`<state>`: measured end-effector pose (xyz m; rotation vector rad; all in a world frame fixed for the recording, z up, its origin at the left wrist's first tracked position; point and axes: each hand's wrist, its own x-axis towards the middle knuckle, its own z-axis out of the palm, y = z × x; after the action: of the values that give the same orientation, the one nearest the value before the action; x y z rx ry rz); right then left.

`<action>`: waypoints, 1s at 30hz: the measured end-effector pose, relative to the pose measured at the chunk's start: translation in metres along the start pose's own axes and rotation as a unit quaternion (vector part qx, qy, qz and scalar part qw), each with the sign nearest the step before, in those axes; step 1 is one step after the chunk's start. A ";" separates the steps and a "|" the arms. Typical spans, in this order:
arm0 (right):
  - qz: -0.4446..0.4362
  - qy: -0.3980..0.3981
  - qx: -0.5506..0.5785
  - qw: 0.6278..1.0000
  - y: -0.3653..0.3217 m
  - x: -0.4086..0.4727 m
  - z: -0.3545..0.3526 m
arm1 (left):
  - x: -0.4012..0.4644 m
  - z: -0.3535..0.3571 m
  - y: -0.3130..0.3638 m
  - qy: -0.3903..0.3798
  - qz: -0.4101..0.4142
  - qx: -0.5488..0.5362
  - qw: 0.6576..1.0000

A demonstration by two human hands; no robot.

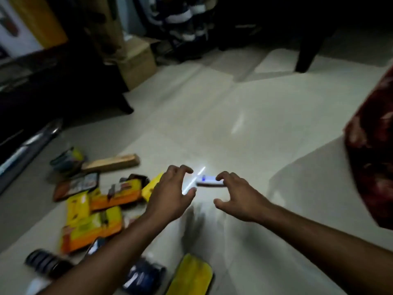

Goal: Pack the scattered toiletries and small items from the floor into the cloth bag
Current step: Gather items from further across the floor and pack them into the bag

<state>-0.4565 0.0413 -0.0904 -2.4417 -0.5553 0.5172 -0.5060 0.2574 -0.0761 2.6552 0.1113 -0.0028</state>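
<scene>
Lying flat on the pale tiled floor [244, 107], the small white box [209, 181] with a dark underside has its long axis running left to right across the view, one end toward each hand. The right hand [238, 196] curls over its right end, fingertips touching the top edge and thumb spread below, though blur makes it unclear whether the box is really pinched. The left hand [170, 194] hovers just left of the box with fingers bent and spread, grasping nothing; a thin bright streak [194, 179] slants between its fingertips and the box's left end, too smeared to identify. Left of the box lies a heap of yellow and orange packets [95, 211], with a brown wooden block [110, 162] beyond them and a dark round tin [68, 158] at its far end. Nearer the person than the box, a yellow cloth [191, 275] lies beside a dark blue pouch [144, 275], and a black ribbed item [44, 262] sits further left. Right of the box, well apart, hangs a red patterned fabric [372, 145]. Beyond the box the room is dim, with cardboard boxes [136, 60] and a dark furniture leg [308, 52] standing on the floor.
</scene>
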 end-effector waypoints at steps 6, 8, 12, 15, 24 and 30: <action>-0.109 -0.054 -0.154 0.981 -0.043 0.029 0.062 | -0.027 -0.007 -0.085 -0.102 -0.110 0.110 0.983; -0.125 -0.062 -0.179 0.974 -0.055 0.040 0.080 | -0.028 -0.002 -0.095 -0.102 -0.123 0.120 0.980; -0.091 -0.088 -0.105 0.986 -0.073 0.053 0.114 | -0.029 0.015 -0.098 -0.116 -0.113 0.175 0.971; -0.029 -0.074 0.055 0.995 -0.080 0.051 0.127 | -0.027 0.024 -0.104 -0.085 -0.087 0.194 0.973; 0.215 -0.062 0.340 0.913 -0.062 0.029 0.110 | -0.008 0.035 -0.083 -0.075 -0.160 0.090 0.980; 0.250 -0.022 0.532 0.809 -0.057 0.025 0.107 | -0.016 0.035 -0.032 -0.078 -0.191 -0.009 0.978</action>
<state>-0.5013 0.1442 -0.1435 -1.4311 0.3552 0.8124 -0.5237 0.2681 -0.1212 2.5627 0.5641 -0.3330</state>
